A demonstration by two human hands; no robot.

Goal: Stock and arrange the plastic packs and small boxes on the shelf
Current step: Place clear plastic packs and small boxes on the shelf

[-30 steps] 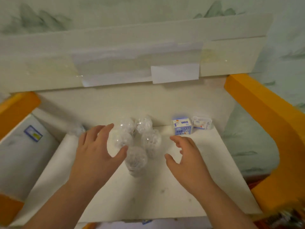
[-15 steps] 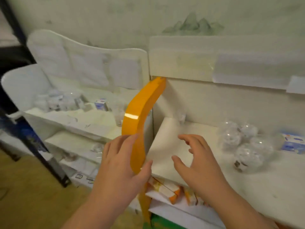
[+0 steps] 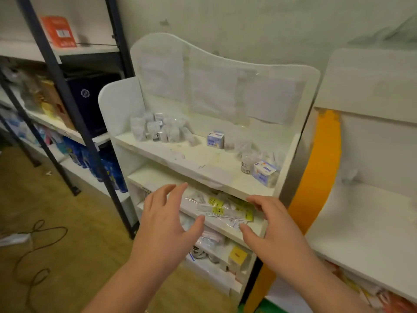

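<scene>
Two hands reach toward a white shelf unit (image 3: 225, 177). The left hand (image 3: 167, 224) has its fingers spread and relaxed, holding nothing, in front of the second shelf. The right hand (image 3: 275, 231) is likewise spread wide with slightly bent fingers and grips nothing; whether its fingertips touch the shelf edge cannot be told.

Between the two hands, on the second shelf, lies a loose pile of flat clear packs with yellow labels (image 3: 225, 208); they overlap too much to count. On the top shelf, two small blue-and-white boxes show: one box (image 3: 215, 139) near the middle toward the back, the other box (image 3: 263, 171) at the right toward the front edge. Just left of that second box stands one small jar (image 3: 246, 163). At the far left of the top shelf sits a cluster of clear plastic packs (image 3: 158, 129), blurred, count unclear. More clear packs (image 3: 239, 143) lie right of the middle box.

On the third shelf down are a pinkish pack (image 3: 211, 239) and one yellow box (image 3: 237, 256).

To the right stands an orange side panel (image 3: 316, 184) of a neighbouring shelf unit. To the left is a dark metal rack (image 3: 67, 102), with one orange-red box (image 3: 58, 31) on top. A cable (image 3: 38, 245) lies on the floor.
</scene>
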